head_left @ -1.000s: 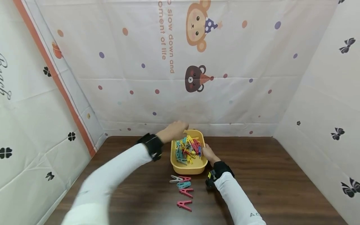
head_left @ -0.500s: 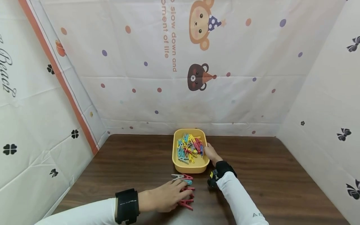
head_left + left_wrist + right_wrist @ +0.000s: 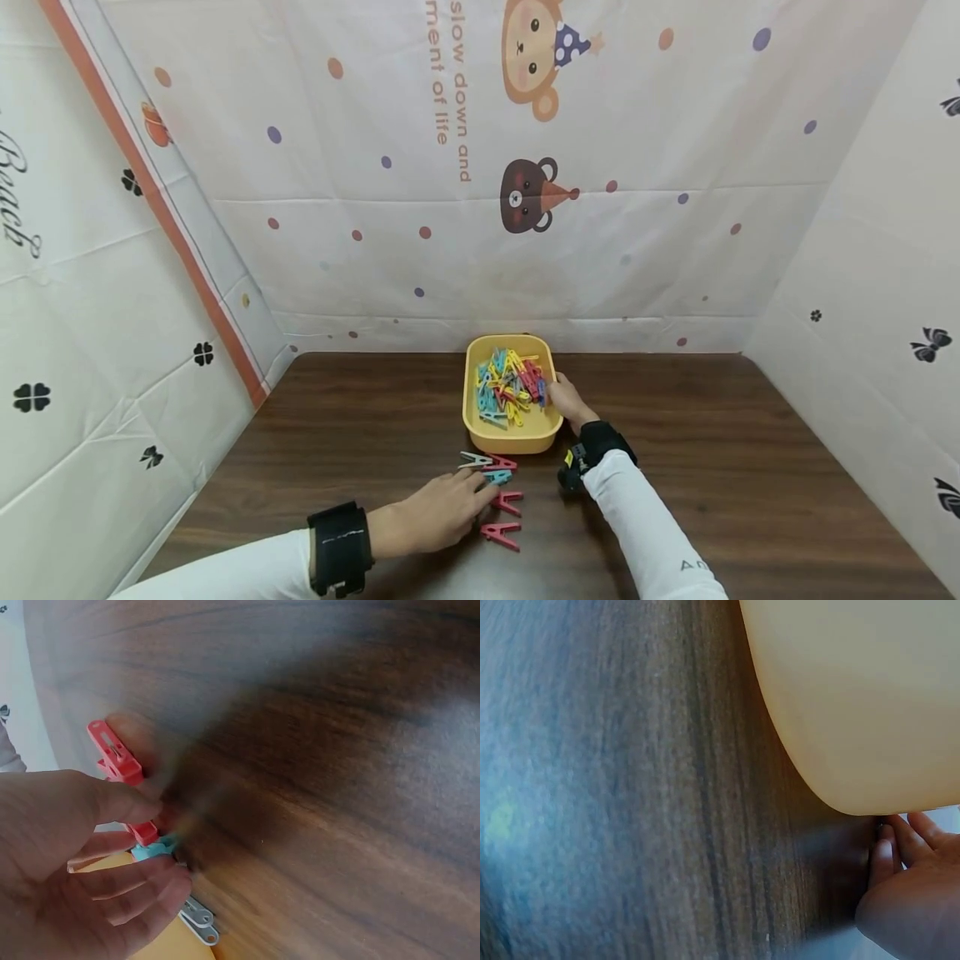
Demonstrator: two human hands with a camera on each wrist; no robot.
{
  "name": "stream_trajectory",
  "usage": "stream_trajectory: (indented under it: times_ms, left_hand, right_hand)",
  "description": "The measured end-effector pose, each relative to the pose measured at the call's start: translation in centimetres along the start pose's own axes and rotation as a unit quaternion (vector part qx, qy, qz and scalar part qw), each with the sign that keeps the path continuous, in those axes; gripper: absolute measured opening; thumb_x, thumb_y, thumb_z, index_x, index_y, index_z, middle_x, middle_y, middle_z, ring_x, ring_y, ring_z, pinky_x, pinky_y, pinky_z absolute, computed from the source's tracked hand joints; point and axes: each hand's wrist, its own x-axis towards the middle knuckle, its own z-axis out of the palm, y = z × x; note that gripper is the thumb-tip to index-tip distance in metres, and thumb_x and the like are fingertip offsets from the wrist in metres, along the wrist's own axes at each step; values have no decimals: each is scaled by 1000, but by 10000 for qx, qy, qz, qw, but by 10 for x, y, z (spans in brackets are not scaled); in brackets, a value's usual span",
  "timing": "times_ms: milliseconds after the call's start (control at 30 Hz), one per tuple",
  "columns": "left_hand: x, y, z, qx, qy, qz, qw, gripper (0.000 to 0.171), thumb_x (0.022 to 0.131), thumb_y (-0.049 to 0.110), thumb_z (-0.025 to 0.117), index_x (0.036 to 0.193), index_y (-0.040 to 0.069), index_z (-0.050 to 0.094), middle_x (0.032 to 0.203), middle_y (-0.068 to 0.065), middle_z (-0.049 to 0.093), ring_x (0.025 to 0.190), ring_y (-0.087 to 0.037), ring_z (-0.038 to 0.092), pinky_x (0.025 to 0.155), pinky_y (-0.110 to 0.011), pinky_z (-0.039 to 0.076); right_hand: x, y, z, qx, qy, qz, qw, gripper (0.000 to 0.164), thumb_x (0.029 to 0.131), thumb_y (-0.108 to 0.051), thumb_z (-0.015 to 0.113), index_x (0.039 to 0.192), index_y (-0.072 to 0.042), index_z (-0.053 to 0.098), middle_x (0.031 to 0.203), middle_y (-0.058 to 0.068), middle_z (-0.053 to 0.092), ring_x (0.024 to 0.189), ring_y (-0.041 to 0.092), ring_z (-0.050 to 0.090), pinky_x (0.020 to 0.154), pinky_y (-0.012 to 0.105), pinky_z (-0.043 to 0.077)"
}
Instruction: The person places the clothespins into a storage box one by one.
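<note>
A few clothespins lie in a column on the table: a white one (image 3: 474,459), a red one (image 3: 501,462), a light-blue one (image 3: 498,477), and two more red ones nearer the front. My left hand (image 3: 438,510) is low at the left of this column, fingertips beside the light-blue and middle red clothespins. In the left wrist view its thumb and fingers are apart, partly hiding a red clothespin (image 3: 141,832) and the light-blue one (image 3: 154,849). My right hand (image 3: 568,400) holds the right rim of a yellow plastic basket (image 3: 512,442), fingers outside against the wall.
Inside the basket is a heap of clothespins (image 3: 510,387) in blue, yellow and red. The dark wooden table (image 3: 697,467) meets a printed white cloth (image 3: 360,283) at its back edge, with more cloth on both sides.
My left hand has come from above the basket down to the clothespins in front, then shifted slightly left, uncovering more of the red ones. My right hand has stayed at the basket's rim.
</note>
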Motion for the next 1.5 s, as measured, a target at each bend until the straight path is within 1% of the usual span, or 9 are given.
stream_trajectory:
  times_ms: [367, 567, 767, 867, 1033, 1167, 1333, 1433, 1500]
  left_hand:
    - [17, 3, 1, -73, 201, -443, 9988, 26, 99, 32, 68, 123, 22, 68, 124, -2, 68, 109, -14, 69, 75, -28, 60]
    - [21, 5, -4, 173, 207, -541, 9982, 17, 97, 34, 70, 111, 24, 72, 117, 0, 70, 103, -14, 69, 68, -28, 59]
    - [20, 4, -27, 71, 422, -668, 9968, 11, 96, 27, 73, 102, 18, 72, 96, 4, 69, 81, -7, 65, 59, -23, 53]
    - [28, -1, -49, -29, 941, -681, 9932, 10, 95, 24, 74, 98, 14, 72, 91, 3, 67, 77, -7, 63, 59, -20, 53]
    - [67, -24, -87, -52, 2285, -703, 9710, 9, 96, 19, 73, 96, 10, 72, 92, -2, 67, 80, -12, 63, 62, -20, 53]
    - [119, -56, -107, -901, 2534, -1213, 9555, 12, 100, 15, 67, 93, 6, 71, 84, -6, 67, 70, -15, 60, 59, -24, 50]
    - [175, -105, -104, -1619, 1988, -2238, 9403, 32, 97, 8, 61, 67, 10, 51, 60, 0, 43, 54, -12, 40, 55, -25, 37]
    - [190, -121, -94, -1894, 1396, -2837, 9296, 40, 99, 10, 60, 64, 12, 41, 59, 0, 31, 54, -14, 34, 57, -27, 33]
    - [193, -122, -89, -1759, 1146, -3154, 9254, 35, 100, 13, 63, 68, 9, 50, 62, -3, 40, 59, -16, 45, 60, -29, 39]
  right_hand:
    - [2, -3, -3, -120, 14, -144, 9998, 65, 92, -6, 35, 155, 3, 20, 146, 28, 38, 113, 36, 47, 76, 38, 37]
    - [6, -6, -5, -56, 51, -73, 9999, 68, 90, -6, 37, 156, 2, 20, 148, 27, 37, 122, 36, 44, 85, 39, 37]
    - [7, -8, -6, -18, 89, -29, 10000, 67, 90, -6, 38, 155, 1, 22, 146, 25, 37, 126, 36, 43, 86, 39, 37]
    - [5, -7, -5, -43, 83, -58, 9999, 68, 90, -6, 38, 156, 1, 21, 145, 26, 38, 122, 36, 44, 83, 37, 37]
    - [4, 0, -6, -63, 70, -165, 9998, 67, 90, -6, 37, 155, 3, 21, 142, 27, 39, 114, 35, 46, 81, 37, 37]
    - [4, 3, -10, -40, 154, -117, 9998, 64, 91, -6, 38, 153, 4, 23, 138, 27, 40, 116, 35, 45, 85, 38, 37]
    - [4, 2, -11, -7, 246, -103, 9996, 57, 95, -9, 36, 150, 4, 25, 132, 28, 43, 117, 36, 47, 87, 38, 38]
    - [5, 2, -7, 19, 191, -110, 9998, 55, 96, -8, 35, 148, 4, 26, 131, 28, 43, 117, 36, 47, 86, 39, 39]
    - [5, 1, -3, 48, 119, -111, 9999, 56, 94, -7, 35, 148, 5, 26, 135, 28, 42, 118, 36, 46, 85, 39, 39]
